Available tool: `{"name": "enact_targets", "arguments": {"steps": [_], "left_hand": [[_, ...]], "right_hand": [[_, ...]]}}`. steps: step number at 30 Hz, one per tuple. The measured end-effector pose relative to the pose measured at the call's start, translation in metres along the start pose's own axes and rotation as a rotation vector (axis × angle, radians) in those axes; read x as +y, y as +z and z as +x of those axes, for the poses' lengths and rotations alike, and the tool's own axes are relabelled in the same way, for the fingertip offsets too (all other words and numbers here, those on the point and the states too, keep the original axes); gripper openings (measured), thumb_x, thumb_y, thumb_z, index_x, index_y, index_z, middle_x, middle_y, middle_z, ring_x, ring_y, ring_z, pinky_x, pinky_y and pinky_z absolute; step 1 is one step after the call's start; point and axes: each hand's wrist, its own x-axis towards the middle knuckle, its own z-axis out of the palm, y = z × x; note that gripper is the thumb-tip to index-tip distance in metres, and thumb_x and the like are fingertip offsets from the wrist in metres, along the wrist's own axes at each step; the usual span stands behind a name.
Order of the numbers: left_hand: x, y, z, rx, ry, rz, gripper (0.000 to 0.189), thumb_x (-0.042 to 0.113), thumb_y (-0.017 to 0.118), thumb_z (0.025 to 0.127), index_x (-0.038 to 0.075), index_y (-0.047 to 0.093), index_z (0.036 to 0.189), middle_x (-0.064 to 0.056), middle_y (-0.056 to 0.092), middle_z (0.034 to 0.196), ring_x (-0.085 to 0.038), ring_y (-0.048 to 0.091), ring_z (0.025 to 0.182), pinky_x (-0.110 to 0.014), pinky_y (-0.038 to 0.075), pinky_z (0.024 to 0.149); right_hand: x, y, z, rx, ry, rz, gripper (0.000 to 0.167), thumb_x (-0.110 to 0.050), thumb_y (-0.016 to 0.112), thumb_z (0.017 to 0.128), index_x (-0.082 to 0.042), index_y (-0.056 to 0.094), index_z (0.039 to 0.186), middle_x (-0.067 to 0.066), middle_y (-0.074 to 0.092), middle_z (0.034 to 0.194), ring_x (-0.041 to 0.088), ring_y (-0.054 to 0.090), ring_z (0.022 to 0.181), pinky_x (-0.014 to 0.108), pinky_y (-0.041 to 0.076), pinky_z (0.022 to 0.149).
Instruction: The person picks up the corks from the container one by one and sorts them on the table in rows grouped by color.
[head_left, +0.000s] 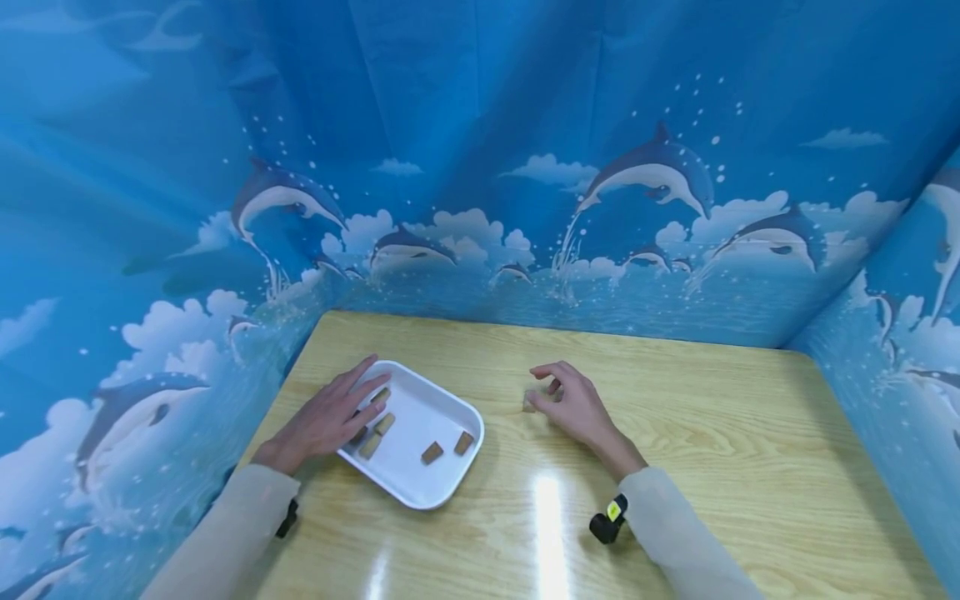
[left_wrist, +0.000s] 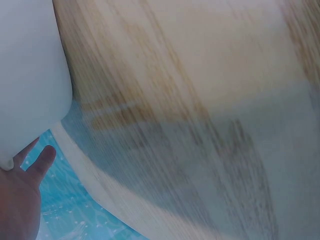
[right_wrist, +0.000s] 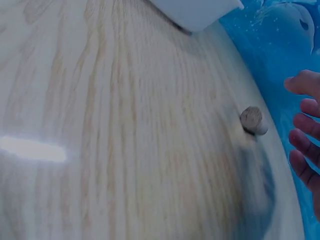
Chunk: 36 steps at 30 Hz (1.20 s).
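My left hand (head_left: 326,421) lies over the left rim of a white tray (head_left: 427,497), its fingers spread above the pieces inside. Several small cork-like pieces (head_left: 432,452), tan and brown, sit in that tray, some partly hidden under the fingers. In the left wrist view, the left hand (left_wrist: 22,200) shows at the tray's edge. Right of the tray, my right hand (head_left: 577,406) hovers with bent, parted fingers around a small cork-like piece (head_left: 529,402) on the table. The right wrist view has this piece (right_wrist: 251,119) standing apart from the fingertips (right_wrist: 298,135).
Under everything is a light wood-grain table (head_left: 697,467), with a bright light reflection near its front. Blue dolphin-print sheeting (head_left: 465,167) rises behind it and at both sides. A small black device (head_left: 606,525) is worn at the right wrist.
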Motion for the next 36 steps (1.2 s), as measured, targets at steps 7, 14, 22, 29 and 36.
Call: {"name": "enact_targets", "arguments": {"steps": [7,14,22,29,36], "left_hand": [[-0.001,0.0,0.0,0.004,0.009,-0.003,0.061,0.05,0.043,0.117,0.02,0.041,0.17,-0.014,0.019,0.183,-0.043,0.029,0.165,-0.07,0.031,0.129],[-0.001,0.0,0.0,0.001,0.008,-0.005,0.062,0.052,0.042,0.117,0.021,0.041,0.17,-0.013,0.019,0.183,-0.043,0.029,0.165,-0.07,0.031,0.13],[0.0,0.0,0.0,-0.009,-0.012,0.005,0.063,0.053,0.044,0.116,0.023,0.04,0.171,-0.012,0.018,0.184,-0.043,0.028,0.165,-0.071,0.03,0.13],[-0.001,0.0,0.0,-0.006,-0.011,0.0,0.064,0.056,0.042,0.116,0.024,0.039,0.171,-0.011,0.018,0.184,-0.042,0.028,0.166,-0.07,0.03,0.13],[-0.002,0.0,0.0,-0.012,-0.012,0.0,0.064,0.057,0.042,0.116,0.024,0.039,0.171,-0.01,0.017,0.184,-0.043,0.029,0.165,-0.071,0.03,0.13]], "right_hand": [[-0.02,0.001,0.006,-0.027,-0.083,0.006,0.047,-0.03,0.081,0.1,-0.01,0.07,0.142,0.012,0.071,0.136,0.024,0.068,0.11,0.034,0.06,0.085],[-0.038,0.007,0.01,-0.073,-0.113,0.027,0.046,-0.032,0.08,0.101,-0.014,0.071,0.141,0.012,0.071,0.137,0.026,0.069,0.113,0.041,0.063,0.09],[-0.055,0.019,0.007,-0.138,-0.199,0.045,0.044,-0.03,0.081,0.099,-0.012,0.072,0.138,0.015,0.073,0.132,0.036,0.071,0.115,0.046,0.064,0.094],[-0.069,0.028,0.005,-0.191,-0.229,0.055,0.042,-0.029,0.081,0.1,-0.011,0.073,0.137,0.009,0.075,0.128,0.028,0.071,0.113,0.044,0.063,0.097],[-0.078,0.039,0.006,-0.274,-0.292,0.068,0.037,-0.023,0.079,0.1,-0.01,0.074,0.134,0.004,0.077,0.126,0.022,0.073,0.11,0.041,0.063,0.099]]}}
